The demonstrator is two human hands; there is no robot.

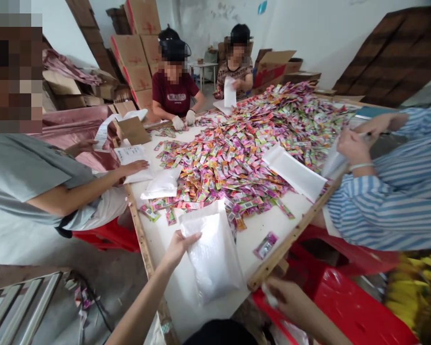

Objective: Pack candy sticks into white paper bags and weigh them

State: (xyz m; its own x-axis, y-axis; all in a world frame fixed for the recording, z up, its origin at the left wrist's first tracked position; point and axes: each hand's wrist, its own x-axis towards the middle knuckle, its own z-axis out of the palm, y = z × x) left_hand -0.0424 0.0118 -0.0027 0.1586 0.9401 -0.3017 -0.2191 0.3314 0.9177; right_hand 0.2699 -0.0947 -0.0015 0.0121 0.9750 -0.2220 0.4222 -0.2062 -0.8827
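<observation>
My left hand [181, 247] grips a white plastic mailer bag [217, 256] by its left edge, thumb on top. The bag looks filled and lies tilted over the near end of the table. My right hand [282, 294] is low, beyond the table's near right corner. It is blurred, with its fingers closed around something small and whitish that I cannot make out. Beyond the bag spreads a large heap of small colourful sachets [233, 153]. One purple sachet [266, 245] lies apart near the right edge.
The white table [194, 316] has a raised wooden rim [290, 244]. A flat white mailer [294, 172] lies right; filled ones [161, 183] lie left. Co-workers sit around, handling packets and bags. Red stools [355, 302] stand right, a metal rack [25, 306] left, cartons [134, 52] behind.
</observation>
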